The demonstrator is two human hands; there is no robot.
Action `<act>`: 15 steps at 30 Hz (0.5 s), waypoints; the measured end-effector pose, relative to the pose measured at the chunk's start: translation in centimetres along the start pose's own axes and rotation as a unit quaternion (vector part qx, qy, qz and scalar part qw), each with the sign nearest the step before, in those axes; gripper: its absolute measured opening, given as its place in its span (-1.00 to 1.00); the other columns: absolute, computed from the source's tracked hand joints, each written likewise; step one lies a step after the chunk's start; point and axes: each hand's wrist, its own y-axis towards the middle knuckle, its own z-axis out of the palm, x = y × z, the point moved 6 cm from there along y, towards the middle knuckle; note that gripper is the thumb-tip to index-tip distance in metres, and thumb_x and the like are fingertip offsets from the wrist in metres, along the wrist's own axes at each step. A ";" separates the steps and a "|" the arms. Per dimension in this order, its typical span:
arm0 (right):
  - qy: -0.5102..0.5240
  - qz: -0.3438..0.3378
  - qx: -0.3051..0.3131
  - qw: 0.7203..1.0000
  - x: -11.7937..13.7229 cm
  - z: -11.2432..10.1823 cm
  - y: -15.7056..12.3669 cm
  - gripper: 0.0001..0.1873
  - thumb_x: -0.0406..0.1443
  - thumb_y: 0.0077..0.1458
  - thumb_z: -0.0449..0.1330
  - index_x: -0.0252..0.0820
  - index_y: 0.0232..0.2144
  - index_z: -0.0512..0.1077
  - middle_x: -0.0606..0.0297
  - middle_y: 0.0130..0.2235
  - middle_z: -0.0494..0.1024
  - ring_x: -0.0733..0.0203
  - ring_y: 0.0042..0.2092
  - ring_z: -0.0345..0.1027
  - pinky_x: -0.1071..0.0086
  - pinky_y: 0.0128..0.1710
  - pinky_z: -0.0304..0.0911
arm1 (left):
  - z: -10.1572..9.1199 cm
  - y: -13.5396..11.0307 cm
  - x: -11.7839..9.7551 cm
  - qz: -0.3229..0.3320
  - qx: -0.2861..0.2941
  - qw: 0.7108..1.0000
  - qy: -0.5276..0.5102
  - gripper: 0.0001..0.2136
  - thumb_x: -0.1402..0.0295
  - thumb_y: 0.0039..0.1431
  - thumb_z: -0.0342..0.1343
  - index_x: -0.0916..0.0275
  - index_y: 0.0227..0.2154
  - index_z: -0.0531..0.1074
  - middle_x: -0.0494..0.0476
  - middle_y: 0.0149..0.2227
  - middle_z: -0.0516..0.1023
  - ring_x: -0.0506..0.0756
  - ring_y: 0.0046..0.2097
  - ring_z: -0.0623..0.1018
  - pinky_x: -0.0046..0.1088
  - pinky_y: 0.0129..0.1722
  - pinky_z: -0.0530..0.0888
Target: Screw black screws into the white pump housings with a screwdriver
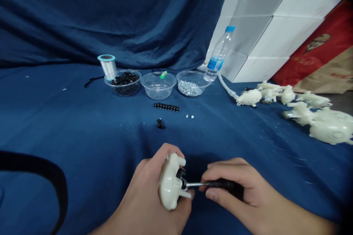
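Note:
My left hand (150, 192) is wrapped round a cream-white plastic part (168, 183) with a rounded body and two prongs pointing right. A small black piece (181, 174) sits between the prongs. In my right hand (242, 183) is a screwdriver (220, 184) with a black handle. Its metal shaft lies level and meets the black piece; the exact tip is hidden there. Beyond my hands, a row of black pieces (166, 107), a few loose black pieces (160, 123) and two small screws (190, 116) lie on the blue cloth.
Three clear bowls stand at the back: one with black pieces (126, 80), one with a green item (163, 75), one with screws (189, 88). A wire spool (107, 66), water bottle (219, 56), several cream-white parts (332, 124), white boxes (264, 32) and a red-brown paper bag (322, 54) surround them.

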 end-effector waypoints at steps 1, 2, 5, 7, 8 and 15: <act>-0.003 -0.010 0.009 1.000 0.2 0.0 0.0 -0.87 -0.30 0.25 0.18 -0.11 -0.28 0.55 0.27 -0.31 0.66 0.19 -0.33 0.53 0.36 -0.33 0.40 | 0.1 0.0 0.0 -0.001 0.004 1.000 0.009 -0.59 0.53 -0.11 0.16 0.09 -0.16 0.27 -0.03 -0.41 0.50 0.09 -0.39 0.51 -0.44 -0.46 0.44; -0.006 -0.021 0.015 1.000 0.4 0.1 0.1 -0.86 -0.32 0.25 0.17 -0.12 -0.28 0.55 0.25 -0.30 0.66 0.20 -0.34 0.53 0.37 -0.35 0.40 | 0.0 0.0 -0.1 0.005 0.003 1.000 0.019 -0.59 0.52 -0.10 0.15 0.08 -0.15 0.25 -0.02 -0.37 0.52 0.09 -0.38 0.53 -0.42 -0.44 0.46; -0.013 -0.047 0.015 0.999 0.9 0.0 0.1 -0.85 -0.34 0.26 0.15 -0.14 -0.28 0.53 0.23 -0.28 0.66 0.23 -0.39 0.51 0.36 -0.32 0.42 | -0.4 0.1 -0.5 0.045 -0.037 0.997 0.041 -0.56 0.51 -0.10 0.14 0.06 -0.13 0.22 0.07 -0.11 0.53 0.15 -0.10 0.58 -0.32 -0.18 0.53; -0.018 -0.054 0.008 0.998 0.9 0.0 0.1 -0.85 -0.33 0.27 0.14 -0.14 -0.28 0.53 0.22 -0.29 0.66 0.23 -0.41 0.50 0.34 -0.32 0.43 | -0.5 0.1 -0.6 0.061 -0.039 0.997 0.030 -0.57 0.51 -0.09 0.13 0.06 -0.14 0.20 0.03 -0.14 0.51 0.11 -0.13 0.57 -0.36 -0.20 0.52; -0.019 -0.058 0.005 0.998 0.9 0.0 0.0 -0.85 -0.33 0.27 0.14 -0.15 -0.28 0.53 0.22 -0.30 0.66 0.23 -0.42 0.50 0.34 -0.33 0.42 | -0.3 0.1 -0.4 0.053 -0.021 0.998 0.020 -0.59 0.51 -0.08 0.12 0.06 -0.15 0.18 -0.02 -0.26 0.49 0.07 -0.25 0.55 -0.41 -0.30 0.51; -0.013 -0.057 0.004 0.998 0.4 0.1 -0.3 -0.87 -0.35 0.25 0.17 -0.13 -0.21 0.53 0.25 -0.30 0.65 0.20 -0.36 0.54 0.35 -0.31 0.43 | -0.1 -0.1 -0.2 0.060 -0.016 0.998 0.029 -0.46 0.53 -0.08 0.13 -0.01 0.00 0.23 -0.01 -0.16 0.47 0.07 -0.21 0.52 -0.34 -0.20 0.50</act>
